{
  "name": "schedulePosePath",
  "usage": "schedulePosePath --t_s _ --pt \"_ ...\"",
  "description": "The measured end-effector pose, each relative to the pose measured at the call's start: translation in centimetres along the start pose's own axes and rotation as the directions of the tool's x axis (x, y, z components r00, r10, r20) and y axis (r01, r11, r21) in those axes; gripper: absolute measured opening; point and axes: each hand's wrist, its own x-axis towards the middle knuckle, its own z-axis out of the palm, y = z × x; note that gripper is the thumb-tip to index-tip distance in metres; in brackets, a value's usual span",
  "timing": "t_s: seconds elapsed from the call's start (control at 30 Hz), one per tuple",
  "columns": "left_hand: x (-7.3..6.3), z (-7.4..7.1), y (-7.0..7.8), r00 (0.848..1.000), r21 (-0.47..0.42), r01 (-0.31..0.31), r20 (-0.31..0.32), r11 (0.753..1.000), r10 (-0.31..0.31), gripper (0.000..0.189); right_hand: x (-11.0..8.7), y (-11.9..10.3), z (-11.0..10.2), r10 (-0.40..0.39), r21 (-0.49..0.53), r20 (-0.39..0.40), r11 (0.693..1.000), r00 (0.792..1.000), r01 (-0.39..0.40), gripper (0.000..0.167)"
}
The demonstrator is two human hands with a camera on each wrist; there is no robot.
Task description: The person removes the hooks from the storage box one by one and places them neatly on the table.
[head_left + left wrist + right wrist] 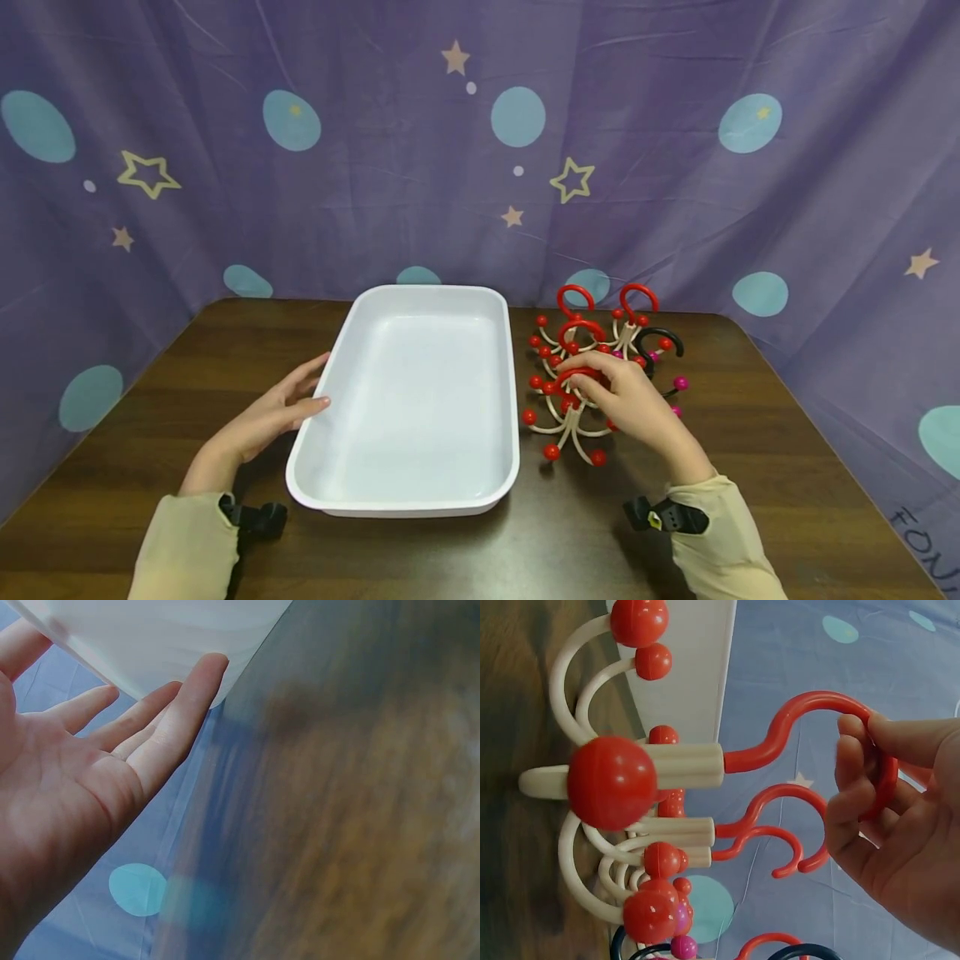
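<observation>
My right hand point(630, 400) pinches the red hook point(810, 703) of a hanger point(686, 765) between thumb and fingers. The hanger has a cream stem and several curved cream arms tipped with red balls. It stands upright at the front of a cluster of similar hangers. On the left, my left hand point(258, 425) is beside a white rectangular tray point(416, 400). Its thumb lies over the tray's left rim, and its fairly straight fingers point(176, 724) reach along the outer wall.
Behind the held hanger stand more red-hooked hangers point(628, 333) and a black-hooked one point(662, 333), with magenta balls among them. They are just right of the tray on a dark wooden table point(750, 467). A purple patterned curtain point(660, 208) hangs behind the table.
</observation>
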Motion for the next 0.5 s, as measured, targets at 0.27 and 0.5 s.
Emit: schedulePosePath --t_s 0.27,0.5 --pt "0.05 -0.04 -0.07 1.0 -0.008 -0.002 0.001 1.0 0.002 0.071 -0.21 0.52 -0.09 0.023 0.022 0.0 0.999 1.0 -0.023 0.016" --pt "0.27 -0.11 -0.09 1.0 0.012 -0.015 0.008 1.0 0.015 0.071 -0.14 0.69 -0.18 0.028 0.033 0.013 0.999 1.0 -0.028 0.019"
